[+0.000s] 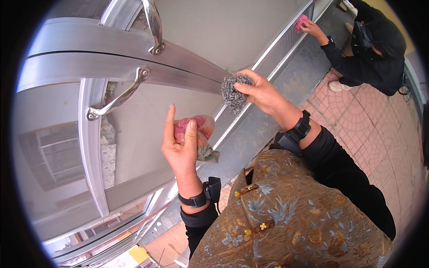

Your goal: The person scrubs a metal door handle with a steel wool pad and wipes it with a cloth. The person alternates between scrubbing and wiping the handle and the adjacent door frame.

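Observation:
My right hand (261, 93) grips a grey steel wool scourer (234, 93), thumb on its near side, in front of the lower part of the metal-framed door (134, 51). A crumpled red, pink and green cloth (202, 129) is in my left hand (178, 145), held between thumb and fingers, while the index finger points up toward the door panel. The two hands are apart. Whether the scourer touches the door frame, I cannot tell. Each of my wrists wears a black strap with a small box.
Two shiny curved handles (118, 94) stick out from the door leaves. A grey sill (286, 73) runs along the door's foot, beside pink patterned floor tiles (357, 120). At the upper right a crouching person (380, 49) in black holds a pink cloth (302, 22) against the frame.

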Available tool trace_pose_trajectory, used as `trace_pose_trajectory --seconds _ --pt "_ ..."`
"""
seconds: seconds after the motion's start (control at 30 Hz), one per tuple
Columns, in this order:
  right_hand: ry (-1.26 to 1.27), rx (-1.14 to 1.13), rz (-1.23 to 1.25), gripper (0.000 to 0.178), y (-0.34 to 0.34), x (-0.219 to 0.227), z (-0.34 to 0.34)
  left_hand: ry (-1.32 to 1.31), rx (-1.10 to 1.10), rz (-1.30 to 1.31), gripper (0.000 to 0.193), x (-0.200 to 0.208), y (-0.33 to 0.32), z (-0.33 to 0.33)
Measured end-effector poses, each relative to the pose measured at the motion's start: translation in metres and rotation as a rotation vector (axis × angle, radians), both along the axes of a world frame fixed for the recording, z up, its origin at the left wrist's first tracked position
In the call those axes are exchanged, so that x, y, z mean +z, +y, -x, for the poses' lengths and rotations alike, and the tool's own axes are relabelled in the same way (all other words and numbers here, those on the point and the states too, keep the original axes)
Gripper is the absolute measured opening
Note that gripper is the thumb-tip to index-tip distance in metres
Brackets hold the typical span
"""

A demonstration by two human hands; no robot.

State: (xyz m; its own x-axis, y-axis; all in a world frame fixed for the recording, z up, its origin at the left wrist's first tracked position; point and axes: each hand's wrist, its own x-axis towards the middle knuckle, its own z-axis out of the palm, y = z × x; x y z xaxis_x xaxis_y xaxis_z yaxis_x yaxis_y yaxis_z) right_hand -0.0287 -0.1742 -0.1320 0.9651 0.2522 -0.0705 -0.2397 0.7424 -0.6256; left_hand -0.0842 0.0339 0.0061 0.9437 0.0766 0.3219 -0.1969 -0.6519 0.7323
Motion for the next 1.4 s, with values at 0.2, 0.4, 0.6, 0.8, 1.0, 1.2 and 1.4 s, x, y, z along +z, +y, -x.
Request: trace_pose_trajectory --seconds 0.2,0.4,0.6,0.8,1.0,1.2,1.4 --pt "0.085 -0.195 0.269 0.056 0.006 -0.016 -0.006 -0.564 -0.028 -0.719 0.062 0.081 -0.011 -0.014" --pt "-0.116 -0.154 0.489 0.049 0.034 -0.014 -0.016 -0.477 0.140 -1.000 0.045 0.094 -0.019 -0.042" --pt "0.180 -0.127 0.347 0.041 0.049 -0.040 -0.029 -0.382 0.257 -1.083 0.033 0.090 -0.019 -0.058" --pt "0.204 -0.204 0.514 0.044 0.062 -0.027 -0.035 -0.394 0.151 -0.913 0.026 0.092 -0.019 -0.061" --pt "-0.125 -0.308 0.595 0.032 0.072 0.006 -0.055 -0.459 0.059 -0.820 0.026 0.089 -0.019 -0.062" --pt "0.007 -0.312 0.733 0.033 0.066 -0.015 -0.054 -0.438 0.097 -0.794 0.026 0.086 -0.017 -0.064" --pt "-0.097 -0.261 0.824 0.035 0.065 0.006 -0.057 -0.499 0.064 -0.824 0.027 0.083 -0.017 -0.064"
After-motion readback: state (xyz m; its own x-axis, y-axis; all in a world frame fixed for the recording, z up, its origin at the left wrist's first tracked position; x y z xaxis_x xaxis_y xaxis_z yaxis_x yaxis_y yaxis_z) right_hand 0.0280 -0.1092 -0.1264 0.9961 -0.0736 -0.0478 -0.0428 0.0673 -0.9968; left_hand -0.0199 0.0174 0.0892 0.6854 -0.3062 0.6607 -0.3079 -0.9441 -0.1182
